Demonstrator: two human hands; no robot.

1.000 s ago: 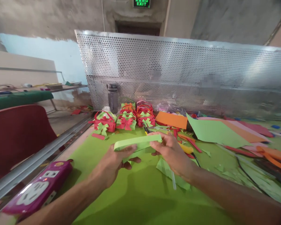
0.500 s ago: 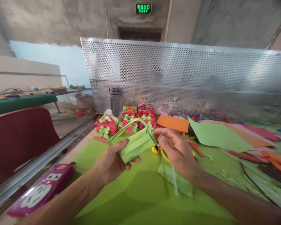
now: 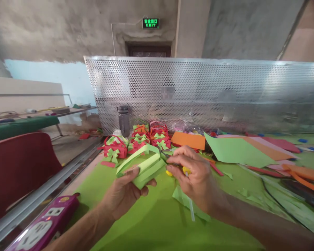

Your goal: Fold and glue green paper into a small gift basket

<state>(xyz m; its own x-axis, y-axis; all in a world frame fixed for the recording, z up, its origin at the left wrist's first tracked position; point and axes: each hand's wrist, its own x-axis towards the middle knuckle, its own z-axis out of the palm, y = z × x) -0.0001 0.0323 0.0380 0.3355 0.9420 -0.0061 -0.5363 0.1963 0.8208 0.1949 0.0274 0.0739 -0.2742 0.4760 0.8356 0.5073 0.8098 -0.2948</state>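
My left hand (image 3: 122, 190) is closed around a folded light-green paper piece (image 3: 146, 165) with a curved strip arching over it like a handle, held just above the green table cover (image 3: 151, 223). My right hand (image 3: 196, 174) is closed on yellow-handled scissors (image 3: 185, 170), whose dark blades meet the right end of the green piece. Most of the scissors are hidden by my fingers.
Several red-and-green paper baskets (image 3: 115, 148) stand behind, beside a grey bottle (image 3: 124, 120) and a perforated metal panel (image 3: 199, 90). Orange (image 3: 188, 140) and green (image 3: 235, 151) sheets and paper scraps lie at the right. A purple power strip (image 3: 42, 230) and a red chair (image 3: 21, 160) are at the left.
My right hand let go of the green strip, took hold of the yellow-handled scissors and brought them to the piece's right end. My left hand turned the piece so that it slants.
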